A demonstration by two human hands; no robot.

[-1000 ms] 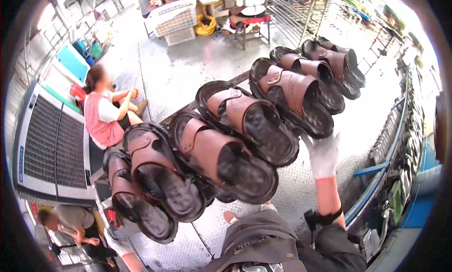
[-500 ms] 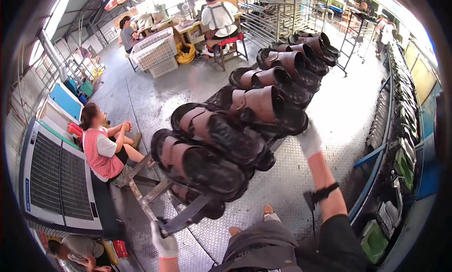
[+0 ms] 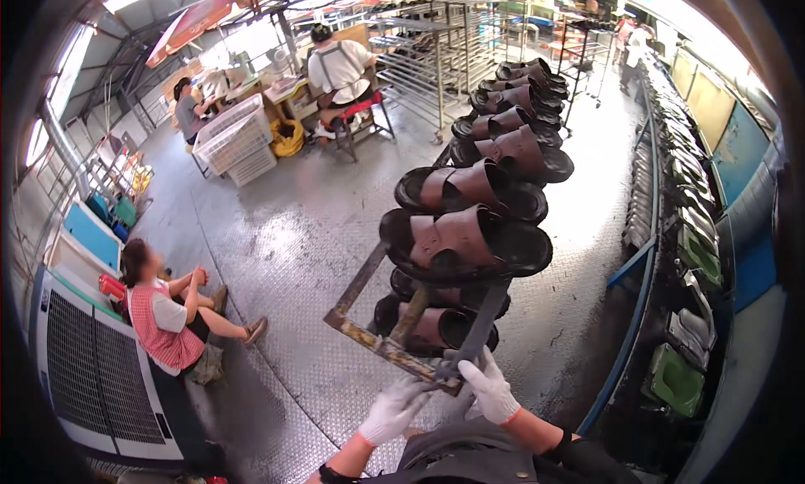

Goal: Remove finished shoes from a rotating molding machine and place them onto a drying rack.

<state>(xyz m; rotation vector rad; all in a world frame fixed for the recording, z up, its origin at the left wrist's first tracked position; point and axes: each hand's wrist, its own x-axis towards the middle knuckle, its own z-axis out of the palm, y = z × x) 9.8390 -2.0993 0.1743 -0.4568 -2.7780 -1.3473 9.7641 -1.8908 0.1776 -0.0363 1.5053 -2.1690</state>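
Note:
A metal shoe rack (image 3: 362, 337) with a rusty, worn frame stands in front of me, loaded with several brown-and-black sandals (image 3: 453, 241) in a row leading away. More sandals sit on a lower level, partly covered by the frame. My right hand (image 3: 488, 389), in a white glove, closes on the near right corner of the frame. Just left of it, my white-gloved left hand (image 3: 392, 412) grips the near end bar close to the same corner; its fingertips are slightly blurred and partly hidden.
A long line of shoe moulds (image 3: 681, 375) runs along the right behind a blue rail (image 3: 625, 367). One person (image 3: 163, 316) sits on the floor at left beside a large grilled unit (image 3: 101, 367). White crates (image 3: 235, 140), seated workers and empty metal racks (image 3: 440, 61) stand farther back.
The rack has swung round, its near end moving right. My right hand has left the sandals' side for the near corner; my left hand has shifted right with the frame.

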